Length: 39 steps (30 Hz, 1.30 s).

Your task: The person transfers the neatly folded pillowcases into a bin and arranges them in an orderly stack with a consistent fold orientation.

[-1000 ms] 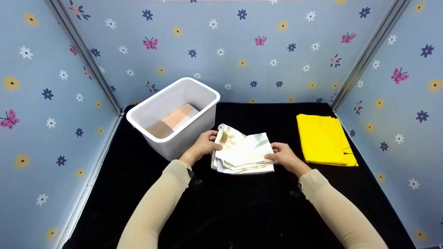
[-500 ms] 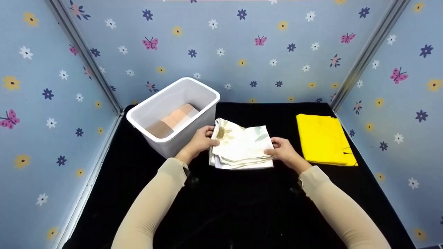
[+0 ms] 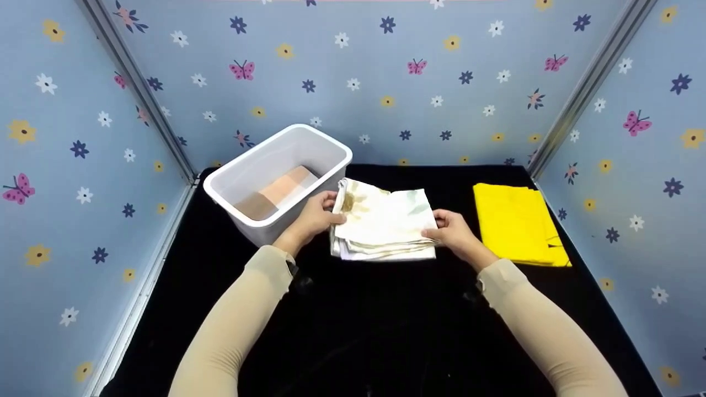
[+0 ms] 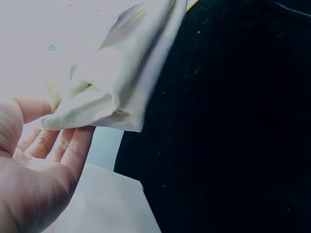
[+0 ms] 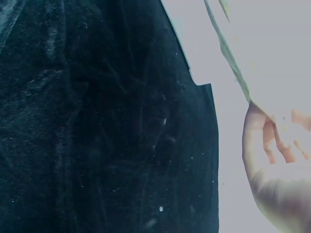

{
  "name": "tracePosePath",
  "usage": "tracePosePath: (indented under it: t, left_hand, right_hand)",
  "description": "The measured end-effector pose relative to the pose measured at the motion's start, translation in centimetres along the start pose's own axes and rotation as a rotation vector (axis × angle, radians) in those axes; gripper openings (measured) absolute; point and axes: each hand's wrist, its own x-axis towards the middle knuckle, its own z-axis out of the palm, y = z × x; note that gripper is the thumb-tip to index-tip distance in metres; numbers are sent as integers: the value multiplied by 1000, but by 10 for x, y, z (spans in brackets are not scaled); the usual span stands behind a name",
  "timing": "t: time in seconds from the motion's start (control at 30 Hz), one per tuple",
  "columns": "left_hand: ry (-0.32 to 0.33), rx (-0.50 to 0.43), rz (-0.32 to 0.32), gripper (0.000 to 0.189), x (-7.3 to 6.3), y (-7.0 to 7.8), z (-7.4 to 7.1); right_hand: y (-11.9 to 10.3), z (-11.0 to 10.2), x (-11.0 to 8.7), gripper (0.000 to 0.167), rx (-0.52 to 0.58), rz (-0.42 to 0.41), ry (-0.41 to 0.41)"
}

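A folded white cloth [image 3: 386,220] with a brown and green floral print is held level between my two hands in the head view. My left hand [image 3: 312,219] pinches its left edge, thumb on top and fingers beneath. At the opposite edge, my right hand [image 3: 455,234] grips it in the same way. Seen from the left wrist, the cloth [image 4: 121,63] hangs in loose layers beyond the thumb. In the right wrist view the picture is overexposed, and much of the cloth blends into the bright area.
Left of the cloth stands a white plastic bin [image 3: 220,193] with a peach and brown item [image 3: 284,187] inside. A folded yellow cloth [image 3: 513,223] lies at the right on the black table cover [image 3: 375,325]. Flower-patterned panels [image 3: 375,82] enclose the back and sides.
Both hands have carried the folded white cloth away from the body and slightly left, closer to the bin. The hold on it looks the same. Bin and yellow cloth have stayed put.
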Motion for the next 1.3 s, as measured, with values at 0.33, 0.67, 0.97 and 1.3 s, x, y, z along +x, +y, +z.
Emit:
tracePosePath:
  t: [0.33,0.67,0.97,1.3]
  left_hand:
    - [-10,-19,-3,64,-4,13,-8]
    - [-1,-57,0,68,-4,23,-17]
    - [5,21,-5,67,-7,30,-30]
    - [16,-15,-6,64,-12,36,-41]
  right_hand:
    - [-17,2,1,26,-25,-26,-8]
    - [-28,6,6,28,-24,-50,-20]
    - [-40,12,7,26,-2,-53,-52]
    - [-54,19,11,30,-42,-64,-55]
